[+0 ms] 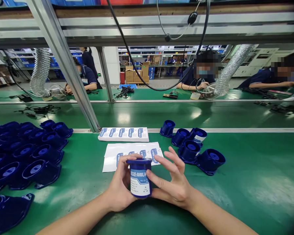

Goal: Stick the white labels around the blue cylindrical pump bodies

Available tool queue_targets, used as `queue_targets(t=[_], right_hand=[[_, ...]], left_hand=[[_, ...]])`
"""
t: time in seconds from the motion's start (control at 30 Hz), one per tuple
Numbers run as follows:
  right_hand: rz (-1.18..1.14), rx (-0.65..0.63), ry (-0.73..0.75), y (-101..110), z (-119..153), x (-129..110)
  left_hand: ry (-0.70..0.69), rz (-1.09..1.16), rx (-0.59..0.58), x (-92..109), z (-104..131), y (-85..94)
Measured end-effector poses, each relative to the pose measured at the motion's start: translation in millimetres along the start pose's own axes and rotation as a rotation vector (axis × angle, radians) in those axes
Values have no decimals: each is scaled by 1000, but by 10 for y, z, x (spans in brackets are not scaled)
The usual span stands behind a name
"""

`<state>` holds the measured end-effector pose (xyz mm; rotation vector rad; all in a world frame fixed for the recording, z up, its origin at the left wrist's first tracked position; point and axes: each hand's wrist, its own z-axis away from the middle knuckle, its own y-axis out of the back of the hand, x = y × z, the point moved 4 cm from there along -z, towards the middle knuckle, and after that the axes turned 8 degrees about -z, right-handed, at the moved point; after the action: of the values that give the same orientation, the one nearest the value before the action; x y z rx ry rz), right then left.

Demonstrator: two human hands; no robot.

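Just above the bench, a dark blue plastic pump housing (140,192) is held with its flanged end up. A white and blue sticker printed "DC52Q-5000L/H" (138,178) covers the side facing me. My left hand (121,187) grips the housing from the left, fingers behind and on top, thumb beneath. On the right, my right hand (172,182) has its thumb at the base and its index finger on the sticker's right edge, the other fingers spread. Partly peeled sticker sheets (110,151) lie behind the housing, with a stack of full sticker sheets (123,134) beyond.
Many blue housings (42,151) crowd the left bench; several more (212,156) stand at right, at least one with a sticker. A slanted metal post (68,65) and hanging black cable (127,49) are ahead. Co-workers (198,75) sit across the green bench (254,182).
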<state>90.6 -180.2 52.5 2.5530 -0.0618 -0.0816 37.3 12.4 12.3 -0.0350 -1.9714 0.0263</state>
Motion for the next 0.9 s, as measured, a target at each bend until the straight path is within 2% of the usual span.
queue_targets(t=[0.1,0.27,0.37,0.4,0.47,0.53,0.6,0.73,0.8,0.9], right_hand=[[26,7,107,-21,55,-97],[74,60,289,-16,169,-218],[116,63,385,41,148,-236],[87,57,365,59,126,-211],[-42,48,180,73,78,-87],[-219,57,-133,33,80,111],[-403,74,-426,-56,148,299],[-895,82,-869,-278,306,484],[-1135,32,-1024,-371,330,455],[-1332,-14,-1133,-431,300,358]], left_hand=[[28,-1,-32,12,-3,-12],[153,94,-73,10,-31,-44],[157,71,-14,2,-45,-23],[155,39,20,-4,-44,-7],[139,-52,81,-11,-34,24],[104,-151,101,-4,-14,36],[47,-231,104,18,10,34],[-49,-330,74,33,45,11],[-66,-344,59,20,51,5],[-113,-383,57,32,50,-2]])
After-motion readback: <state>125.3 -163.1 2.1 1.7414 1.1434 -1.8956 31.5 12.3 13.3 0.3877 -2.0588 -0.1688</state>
